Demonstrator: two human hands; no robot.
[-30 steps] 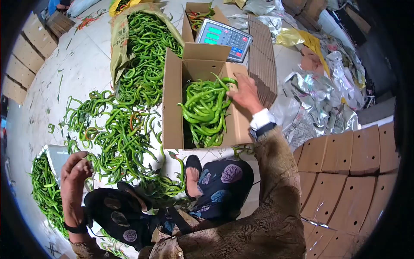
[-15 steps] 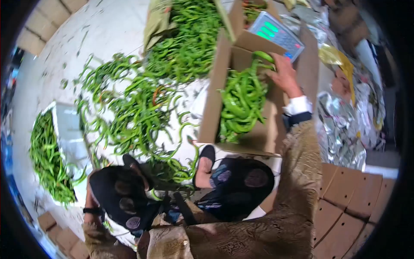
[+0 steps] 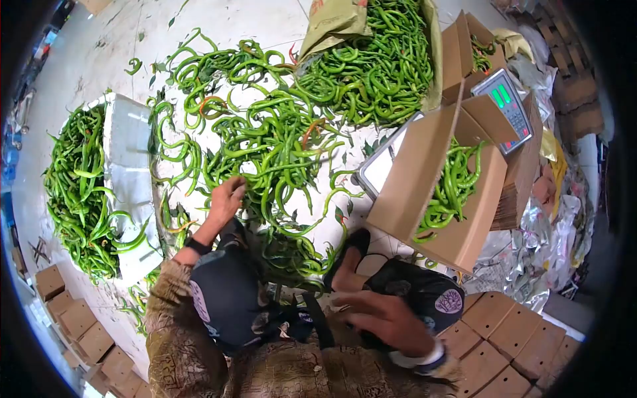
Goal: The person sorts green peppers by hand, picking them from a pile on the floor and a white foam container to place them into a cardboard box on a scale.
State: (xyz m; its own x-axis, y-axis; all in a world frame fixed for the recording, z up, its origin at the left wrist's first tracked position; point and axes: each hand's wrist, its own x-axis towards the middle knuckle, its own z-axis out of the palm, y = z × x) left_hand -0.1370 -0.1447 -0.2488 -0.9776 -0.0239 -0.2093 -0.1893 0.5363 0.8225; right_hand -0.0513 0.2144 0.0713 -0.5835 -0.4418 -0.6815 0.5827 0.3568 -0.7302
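My left hand [image 3: 227, 199] is at the near edge of a loose heap of long green chili peppers [image 3: 272, 149] on the floor. Its fingers are slightly bent and parted, with no pepper visible in them. My right hand [image 3: 391, 322], smeared by motion, hovers over my lap by my right knee, fingers apart and holding nothing. To the right, an open cardboard box [image 3: 415, 176] contains a layer of green chili peppers [image 3: 454, 179] and rests on a scale platform [image 3: 381, 162]. The lit scale display [image 3: 502, 96] stands behind the box.
A white foam box [image 3: 129, 179] heaped with chili peppers stands at left. A large sack [image 3: 335, 26] spills peppers at the back. Another carton [image 3: 458, 50] stands behind the scale. Stacked cartons [image 3: 504, 331] fill the lower right; silvery plastic wrap [image 3: 531, 245] lies on the right.
My right hand has left the peppers in the cardboard box and come back over my lap. My left hand has moved from beside my left knee forward to the floor heap. The view has turned left.
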